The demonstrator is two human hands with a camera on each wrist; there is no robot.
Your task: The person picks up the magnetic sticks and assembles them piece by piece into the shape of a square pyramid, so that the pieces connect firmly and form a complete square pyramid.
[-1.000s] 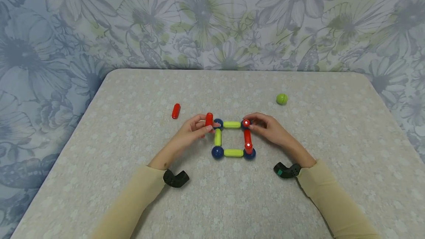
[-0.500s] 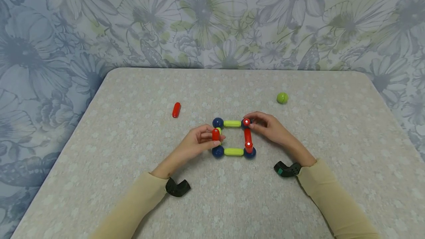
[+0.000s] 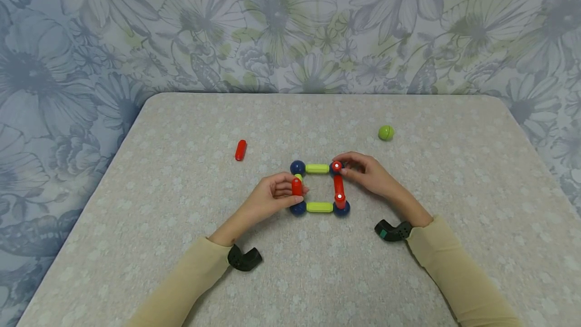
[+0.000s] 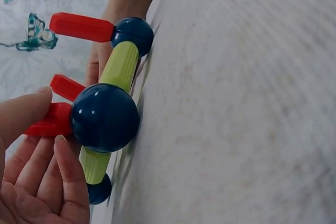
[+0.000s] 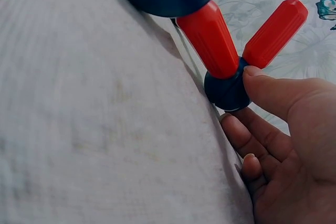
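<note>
A square frame has a dark blue ball at each corner. Yellow-green rods (image 3: 317, 169) form the far, left and near sides; a red rod (image 3: 338, 184) forms the right side. Red rods also stand up from both right-hand balls. My left hand (image 3: 268, 197) pinches another red rod (image 3: 297, 186) between thumb and fingers. In the left wrist view, that rod's end (image 4: 59, 120) meets the near-left blue ball (image 4: 105, 118). My right hand (image 3: 369, 178) holds the far-right blue ball (image 5: 229, 90) below its upright red rod (image 5: 275, 32), thumb and fingers on either side.
A loose red rod (image 3: 241, 150) lies on the cloth-covered table (image 3: 181, 175), left of and beyond the frame. A green ball (image 3: 386, 132) rests farther back on the right. Behind the table's far edge hangs a flower-patterned backdrop (image 3: 290, 29).
My left hand has brought its red rod from beside the far-left ball nearer to me, onto the near-left ball. The right hand has stayed at the far-right corner.
</note>
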